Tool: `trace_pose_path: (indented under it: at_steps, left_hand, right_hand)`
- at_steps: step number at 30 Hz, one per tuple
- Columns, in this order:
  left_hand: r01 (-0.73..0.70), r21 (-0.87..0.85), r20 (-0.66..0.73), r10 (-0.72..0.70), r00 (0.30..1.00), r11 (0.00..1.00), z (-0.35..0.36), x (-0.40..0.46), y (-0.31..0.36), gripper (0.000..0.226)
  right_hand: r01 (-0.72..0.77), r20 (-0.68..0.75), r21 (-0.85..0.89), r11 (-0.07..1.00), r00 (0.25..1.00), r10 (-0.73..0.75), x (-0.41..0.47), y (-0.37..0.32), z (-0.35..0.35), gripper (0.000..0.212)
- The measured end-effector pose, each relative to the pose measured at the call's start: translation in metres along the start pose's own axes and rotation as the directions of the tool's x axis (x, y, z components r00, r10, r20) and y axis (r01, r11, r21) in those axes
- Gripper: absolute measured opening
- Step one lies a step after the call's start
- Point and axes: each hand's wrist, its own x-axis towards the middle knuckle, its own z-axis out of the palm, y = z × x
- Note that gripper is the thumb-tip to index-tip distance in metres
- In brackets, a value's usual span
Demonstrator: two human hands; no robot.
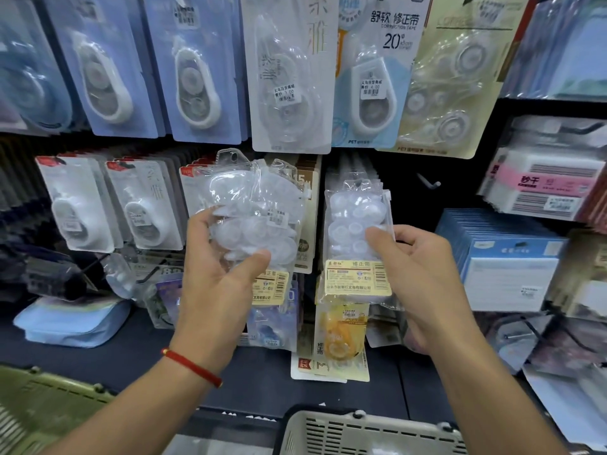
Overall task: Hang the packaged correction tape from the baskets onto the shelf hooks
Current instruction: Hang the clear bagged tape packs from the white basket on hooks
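The fingers (381, 236) of the right hand (423, 277) pinch one clear pack of correction tape (358, 244), with the thumb pressed on its front and the other fingers hidden behind it. The pack stands tall in this hand, its long way going up and down. Its yellow label is below the thumb and its little hang hole (358, 182) is right at the top, above the fingers. The pack looks like it is at the front of a row of the same packs, so I cannot tell if the hole is already over a hook or just in front of one. Up and to the right of these fingers, a bare hook (428, 182) sticks out from the dark shelf, near but not touching the pack. The right hand is the closer one to that hook. The left hand (220, 274), with a red string (192, 367) on its wrist, grips a bunch of the same clear packs (253, 215). Its fingers curl round the left side and its thumb presses on the front. This bunch leans a bit to the left, with its holes up top, above the fingers. I think the next move is to line up the top hole of the right pack with a hook tip and slide it on. Below both hands, a pale basket (368, 431) and a green basket (49, 399) sit at the bottom of the only view.
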Motion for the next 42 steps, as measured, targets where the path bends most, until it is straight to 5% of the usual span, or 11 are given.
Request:
trace_pose_path:
  at_steps: [3, 5, 10, 15, 18, 32, 35, 38, 42]
  left_hand:
    - [-0.004, 0.004, -0.014, 0.004, 1.000, 1.000, 0.002, -0.001, -0.001, 0.058]
    - [0.008, -0.001, 0.003, -0.008, 1.000, 1.000, 0.004, -0.001, -0.003, 0.059]
    - [0.166, -0.098, 0.179, -0.146, 0.973, 0.981, 0.014, -0.007, -0.010, 0.065]
    - [0.228, -0.099, 0.199, -0.205, 0.958, 0.969, 0.023, -0.011, -0.009, 0.072]
    - [0.189, -0.058, 0.147, -0.179, 0.973, 0.980, 0.023, -0.009, -0.009, 0.052]
    - [0.154, -0.047, 0.120, -0.148, 0.982, 0.987, 0.019, -0.007, -0.007, 0.057]
    - [0.151, -0.030, 0.110, -0.147, 0.983, 0.988, 0.018, -0.005, -0.009, 0.057]
    - [0.126, 0.011, 0.099, -0.126, 0.987, 0.992, 0.018, -0.006, -0.011, 0.051]
    - [0.108, 0.048, 0.090, -0.112, 0.990, 0.993, 0.018, -0.007, -0.013, 0.046]
  right_hand:
    - [0.042, -0.105, -0.524, 0.851, 0.988, -0.113, 0.003, 0.009, -0.001, 0.040]
    - [0.093, -0.114, -0.602, 0.793, 0.973, -0.201, 0.002, 0.011, 0.000, 0.044]
    - [0.092, 0.293, -0.133, 0.987, 0.955, -0.049, -0.007, 0.013, 0.016, 0.043]
    - [0.109, 0.098, 0.068, 0.992, 0.988, -0.115, -0.006, 0.013, 0.016, 0.022]
    - [0.111, 0.012, 0.093, 0.989, 0.994, -0.113, -0.004, 0.011, 0.005, 0.023]
    - [0.084, 0.043, 0.188, 0.979, 0.995, -0.094, 0.002, 0.010, -0.003, 0.032]
    - [0.124, -0.044, -0.093, 0.988, 0.991, -0.128, 0.006, 0.015, -0.004, 0.030]
    - [0.142, -0.074, -0.583, 0.800, 0.971, -0.226, 0.009, 0.031, -0.001, 0.040]
    - [0.353, -0.021, -0.719, 0.599, 0.850, -0.526, 0.002, 0.053, 0.010, 0.039]
